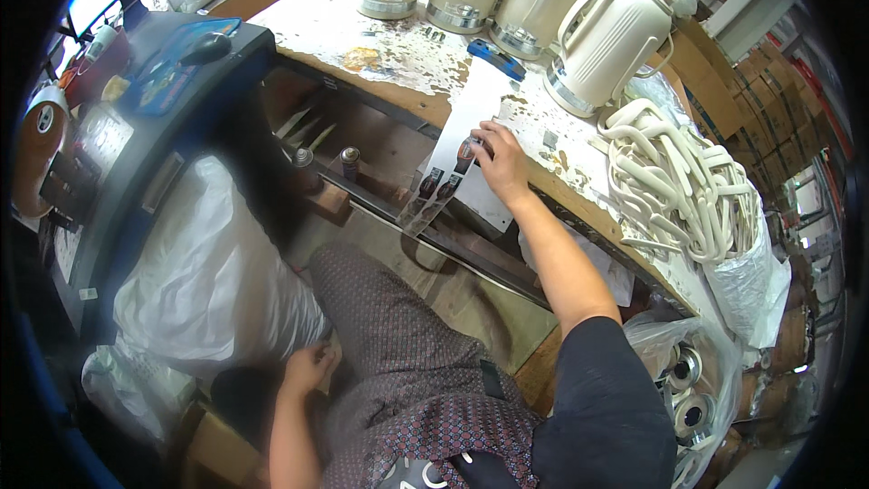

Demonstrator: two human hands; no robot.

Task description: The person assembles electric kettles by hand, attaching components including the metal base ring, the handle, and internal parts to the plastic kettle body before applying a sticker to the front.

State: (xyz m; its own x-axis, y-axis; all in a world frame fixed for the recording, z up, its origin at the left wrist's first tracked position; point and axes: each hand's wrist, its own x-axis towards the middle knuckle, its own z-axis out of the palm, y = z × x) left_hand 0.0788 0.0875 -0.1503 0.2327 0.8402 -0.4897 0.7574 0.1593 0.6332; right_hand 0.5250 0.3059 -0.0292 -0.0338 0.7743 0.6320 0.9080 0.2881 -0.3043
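Observation:
My right hand (503,163) is over the near edge of the white table, thumb and fingertips pinched at a strip of white backing paper (469,113). Dark labels (428,185) sit on that strip, and its lower end hangs past the edge. One label lies right under my fingertips; whether it is peeled up is hidden. A blue-and-black hand tool (496,61) rests across the far end of the strip. Down beside my left thigh, my left hand (309,369) hangs with loosely bent fingers and nothing visible in it, near a white plastic bag (213,281).
Several cream kettle-shaped jugs (608,41) stand along the back of the table. To the right lies a heap of cream handles (674,181). Below is a clear bag (692,380) with round metal-rimmed parts. An open drawer (380,149) holds small cans. A dark desk (195,81) stands left.

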